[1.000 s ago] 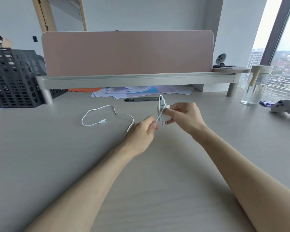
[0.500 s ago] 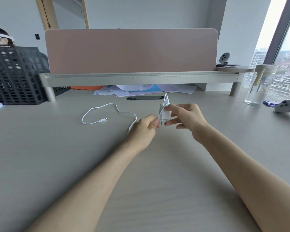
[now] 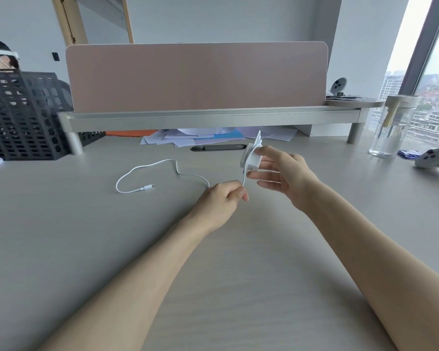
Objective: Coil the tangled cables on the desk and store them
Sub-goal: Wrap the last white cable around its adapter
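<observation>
**CABLE COILING: ADAPTER RAISED, WORKING SPAN OPENED**

**Task item.** The white USB-C cable (image 3: 162, 164) runs from the charger adapter (image 3: 249, 160), through the left hand, to a loose curve on the worktop (image 3: 86, 249). Its free connector (image 3: 147, 187) lies at 9 o'clock from the left hand. No coil has been formed yet.

**Hands.** The right hand (image 3: 287, 176) holds the adapter between thumb and forefinger, with the remaining fingers (image 3: 269, 184) spread straight. The left hand (image 3: 221, 201) is curled and pinches the cable just below the adapter, at 7 o'clock from it.

**Change.** Over the last second the right hand has lifted and tilted the adapter clear of the left hand. The two were almost touching; a short straight span of cable now shows between them. The loose curve on the worktop keeps its shape.

**Meaning.** The span appears ready for a first wrap. The whole tail remains to be drawn in.

**Surroundings.** A monitor riser (image 3: 213, 117) and pink partition (image 3: 195, 77) stand at 12 o'clock. A black mesh crate (image 3: 18, 117) is at 10 o'clock. A glass jar (image 3: 390, 130) and a game controller (image 3: 433, 159) are at 2 o'clock.
</observation>
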